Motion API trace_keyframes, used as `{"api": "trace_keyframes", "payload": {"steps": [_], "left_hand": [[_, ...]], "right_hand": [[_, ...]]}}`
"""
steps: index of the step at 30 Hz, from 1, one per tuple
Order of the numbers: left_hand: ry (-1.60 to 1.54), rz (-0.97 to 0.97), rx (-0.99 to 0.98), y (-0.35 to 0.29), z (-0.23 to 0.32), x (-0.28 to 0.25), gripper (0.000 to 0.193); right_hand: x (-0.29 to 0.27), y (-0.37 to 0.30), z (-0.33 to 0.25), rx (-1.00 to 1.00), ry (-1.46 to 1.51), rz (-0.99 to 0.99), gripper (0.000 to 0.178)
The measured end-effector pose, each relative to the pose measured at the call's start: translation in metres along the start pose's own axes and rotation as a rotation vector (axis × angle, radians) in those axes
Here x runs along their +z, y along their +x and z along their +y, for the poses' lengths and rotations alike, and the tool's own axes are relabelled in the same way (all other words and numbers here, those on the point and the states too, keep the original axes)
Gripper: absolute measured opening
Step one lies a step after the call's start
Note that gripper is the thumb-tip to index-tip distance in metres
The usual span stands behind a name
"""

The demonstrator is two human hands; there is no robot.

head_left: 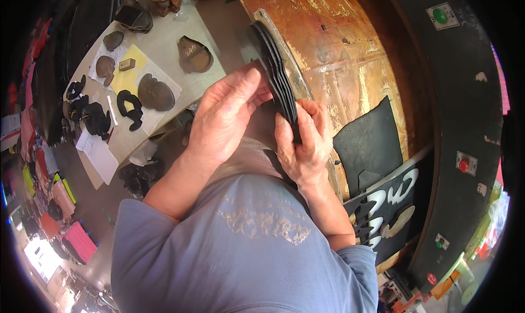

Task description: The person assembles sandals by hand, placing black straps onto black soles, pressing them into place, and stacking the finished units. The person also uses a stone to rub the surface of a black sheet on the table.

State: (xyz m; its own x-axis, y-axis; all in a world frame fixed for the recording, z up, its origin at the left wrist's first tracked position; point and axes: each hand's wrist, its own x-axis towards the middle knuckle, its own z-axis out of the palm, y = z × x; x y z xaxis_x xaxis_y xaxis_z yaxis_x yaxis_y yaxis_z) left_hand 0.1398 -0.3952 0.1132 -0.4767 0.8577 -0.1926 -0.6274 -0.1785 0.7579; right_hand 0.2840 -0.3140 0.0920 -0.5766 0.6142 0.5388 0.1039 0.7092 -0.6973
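Note:
A stack of thin black sheet pieces (280, 77) stands on edge in front of my body, its layers slightly fanned and wavy. My right hand (304, 140) grips the near end of the stack between thumb and fingers. On the stack's left side is my left hand (227, 113), thumb stretched out and fingers loosely bent, the fingertips against or very close to the layers. Those fingertips are partly hidden behind the thumb and the stack. The stack's far end reaches over the edge of a worn wooden board (339, 56).
A black sheet (372, 140) lies on the board, near a dark panel with white curved shapes (377, 206). A dark machine beam with buttons (459, 149) runs along the right. The left table (188, 88) carries black cut pieces (95, 119), brown patterns (156, 91) and papers (98, 151).

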Motion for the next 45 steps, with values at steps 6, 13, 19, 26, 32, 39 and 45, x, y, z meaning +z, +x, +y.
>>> {"api": "trace_keyframes", "payload": {"steps": [6, 13, 19, 26, 32, 39, 45], "left_hand": [[0.103, -0.011, 0.085, -0.007, -0.003, 0.006, 0.046], [0.190, -0.047, 0.063, -0.009, 0.002, 0.002, 0.046], [0.290, -0.065, 0.102, -0.013, -0.014, 0.011, 0.041], [0.508, -0.089, 0.115, -0.018, 0.000, 0.011, 0.043], [0.470, -0.056, 0.411, -0.002, 0.035, -0.010, 0.029], [0.230, -0.205, 0.003, 0.025, 0.006, -0.013, 0.047], [0.496, -0.241, 0.009, 0.072, -0.024, -0.010, 0.062]], "right_hand": [[0.006, -0.004, -0.002, -0.070, -0.021, 0.008, 0.035], [-0.025, 0.010, -0.001, 0.021, 0.085, -0.262, 0.043], [-0.025, 0.031, -0.003, 0.196, 0.249, -0.020, 0.047], [-0.021, 0.044, 0.006, 0.636, 0.562, -0.025, 0.025], [-0.034, 0.050, 0.021, 0.687, 0.900, -0.057, 0.022], [-0.045, 0.053, 0.043, 0.778, 1.114, -0.001, 0.023], [-0.056, 0.064, 0.078, 0.777, 1.161, 0.023, 0.021]]}}
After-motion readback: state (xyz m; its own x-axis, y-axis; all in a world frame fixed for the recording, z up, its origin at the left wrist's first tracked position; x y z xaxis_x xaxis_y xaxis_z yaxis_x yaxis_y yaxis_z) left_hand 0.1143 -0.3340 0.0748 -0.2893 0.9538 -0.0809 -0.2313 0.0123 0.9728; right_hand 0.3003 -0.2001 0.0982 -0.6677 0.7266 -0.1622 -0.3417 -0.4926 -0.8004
